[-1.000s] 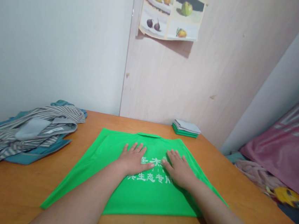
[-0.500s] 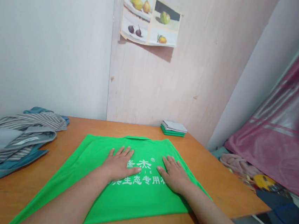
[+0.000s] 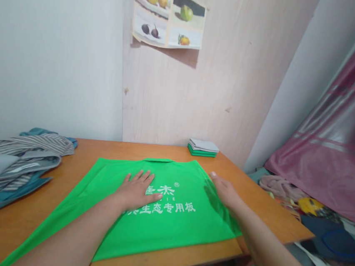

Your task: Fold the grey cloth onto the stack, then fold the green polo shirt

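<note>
A green shirt (image 3: 161,236) with white printed lettering lies spread on the table, its collar at the far edge. My left hand (image 3: 136,190) rests flat on it with fingers spread, covering part of the print. Above the shirt's right edge, my right hand (image 3: 224,191) is turned on its side with its fingers stretched out. It casts a shadow on the cloth and holds nothing that I can see.
The wooden table (image 3: 267,210) carries a loose heap of striped and teal clothes (image 3: 20,164) at left and a small stack of folded grey and green cloth (image 3: 203,148) at the back. A pink curtain (image 3: 328,164) hangs at right above piled items. A fruit picture (image 3: 168,17) is on the wall.
My right hand has lifted off the print and moved right to the shirt's edge, turning onto its side. My left hand stays flat on the shirt. The view has shifted slightly.
</note>
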Tool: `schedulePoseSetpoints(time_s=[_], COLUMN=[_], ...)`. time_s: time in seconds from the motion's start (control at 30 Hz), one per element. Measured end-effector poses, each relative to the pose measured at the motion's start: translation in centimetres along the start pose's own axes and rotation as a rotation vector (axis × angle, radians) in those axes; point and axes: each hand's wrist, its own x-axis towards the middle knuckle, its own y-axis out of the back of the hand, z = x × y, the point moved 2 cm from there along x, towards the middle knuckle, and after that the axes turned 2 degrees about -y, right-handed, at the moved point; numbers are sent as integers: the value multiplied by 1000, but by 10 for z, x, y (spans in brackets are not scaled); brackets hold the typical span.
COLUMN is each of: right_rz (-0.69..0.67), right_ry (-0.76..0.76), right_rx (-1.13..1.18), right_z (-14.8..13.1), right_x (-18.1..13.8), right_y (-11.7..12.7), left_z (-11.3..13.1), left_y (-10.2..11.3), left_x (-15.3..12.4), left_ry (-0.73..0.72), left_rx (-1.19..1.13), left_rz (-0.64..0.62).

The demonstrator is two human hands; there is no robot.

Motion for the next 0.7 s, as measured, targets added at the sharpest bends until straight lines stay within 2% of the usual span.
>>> schedulePoseSetpoints(time_s=[0.1, 0.33, 0.4, 0.57, 0.63, 0.7], right_rz=[45, -36, -21, 91, 121, 119], right_ry=[34, 53, 37, -17, -48, -28], right_rx=[68, -80, -49, 109, 203, 203], right_z=[1, 27, 30, 23, 19, 15], right_x=[-3, -18, -16, -8, -7, -9], right_y=[7, -22, -16, 18, 24, 21], left_z=[1, -1, -1, 3, 4, 5], left_y=[0, -1, -1, 3, 4, 5], left_x=[0, 0, 0, 0, -1, -1], left_ry=[5, 9, 7, 21, 23, 24], left_rx=[12, 28, 28, 44, 48, 48], left_rz=[-8, -3, -3, -14, -22, -21])
